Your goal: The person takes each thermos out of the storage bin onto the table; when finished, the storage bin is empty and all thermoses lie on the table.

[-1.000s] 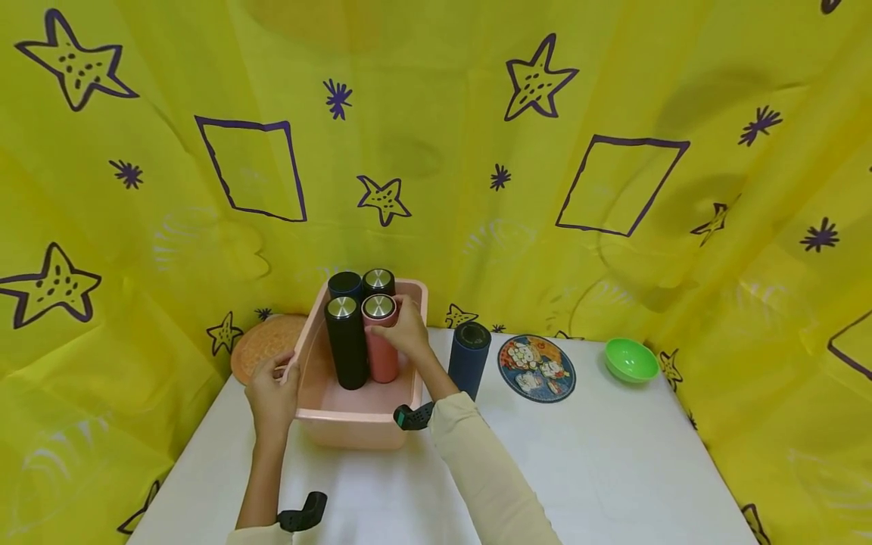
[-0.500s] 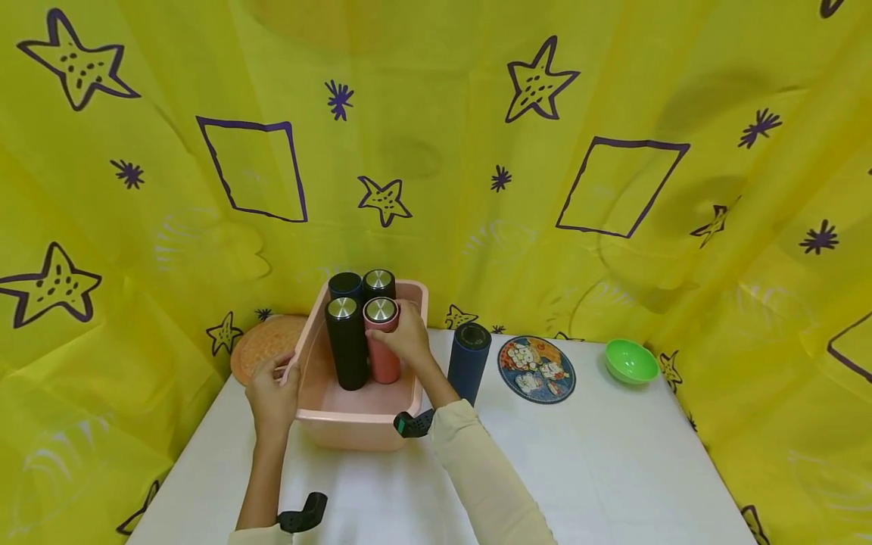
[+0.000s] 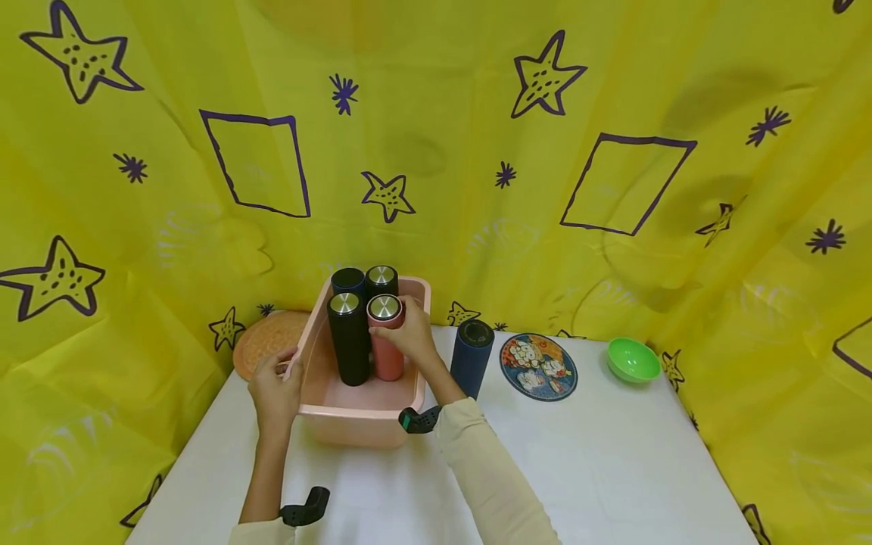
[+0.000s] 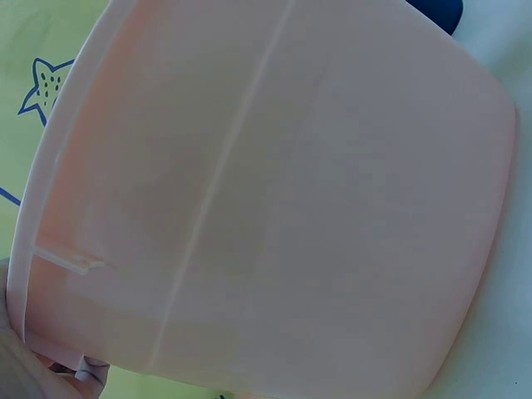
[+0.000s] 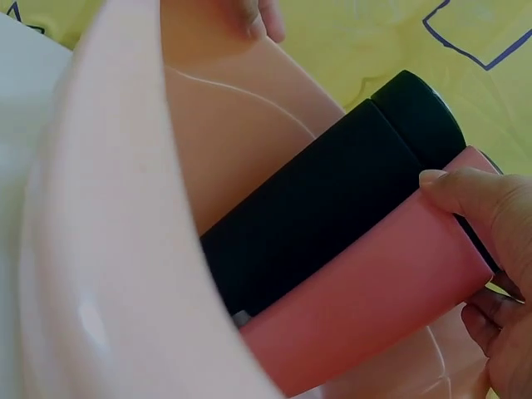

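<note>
Pink flask: the pink flask [image 3: 387, 341] stands upright inside the pink tub [image 3: 354, 420], under the right hand, touching the black flask [image 3: 348, 341] on its left.
Right hand: the right hand [image 3: 412, 341] curls thumb and fingers [image 5: 470, 195] round the upper part of the pink flask, just below its steel cap.
Left hand: the left hand [image 3: 275, 390] grips the tub's left rim, fingers hooked over the edge.
Tub: it sits on the white counter [image 3: 613, 454] between the 2 hands; 4 flasks stand in it, 2 more dark ones behind the front pair.
Blue flask: a dark blue flask [image 3: 471, 357] stands on the counter just right of the right forearm, outside the tub.
Further right: a patterned round plate [image 3: 538, 367], then a green bowl [image 3: 632, 359], well apart from both hands.
Beyond the left hand: an orange round mat [image 3: 262, 341] lies near the tub.
</note>
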Demonstrator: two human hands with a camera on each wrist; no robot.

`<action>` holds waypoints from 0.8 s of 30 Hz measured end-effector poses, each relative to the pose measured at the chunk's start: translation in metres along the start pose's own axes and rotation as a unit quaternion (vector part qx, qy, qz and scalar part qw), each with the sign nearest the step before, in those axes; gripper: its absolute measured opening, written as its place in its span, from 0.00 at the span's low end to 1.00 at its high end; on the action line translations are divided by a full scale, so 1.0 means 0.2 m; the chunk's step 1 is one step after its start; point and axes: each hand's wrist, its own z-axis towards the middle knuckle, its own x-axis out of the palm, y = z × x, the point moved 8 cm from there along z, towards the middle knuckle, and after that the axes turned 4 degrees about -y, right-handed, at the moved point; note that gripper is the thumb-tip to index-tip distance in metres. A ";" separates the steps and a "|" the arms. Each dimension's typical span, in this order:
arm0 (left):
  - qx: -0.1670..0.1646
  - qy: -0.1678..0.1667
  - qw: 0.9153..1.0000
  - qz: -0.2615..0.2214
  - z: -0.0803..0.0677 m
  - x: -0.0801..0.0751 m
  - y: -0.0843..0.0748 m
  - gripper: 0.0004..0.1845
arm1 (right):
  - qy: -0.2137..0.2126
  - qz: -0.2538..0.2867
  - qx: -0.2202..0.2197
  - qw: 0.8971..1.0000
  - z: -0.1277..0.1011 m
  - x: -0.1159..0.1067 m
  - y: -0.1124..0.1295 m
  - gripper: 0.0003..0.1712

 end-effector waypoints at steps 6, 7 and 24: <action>-0.001 -0.003 1.000 0.002 0.00 -0.01 0.01 0.13 | 0.008 0.021 -0.013 1.000 -0.03 -0.01 0.02 0.40; 0.000 -0.004 1.000 0.004 0.00 -0.01 0.02 0.12 | 0.011 0.029 -0.012 0.999 -0.03 -0.01 0.03 0.39; 0.015 0.002 1.000 0.007 0.01 0.00 0.00 0.13 | 0.016 0.091 -0.016 0.996 -0.08 -0.10 0.08 0.38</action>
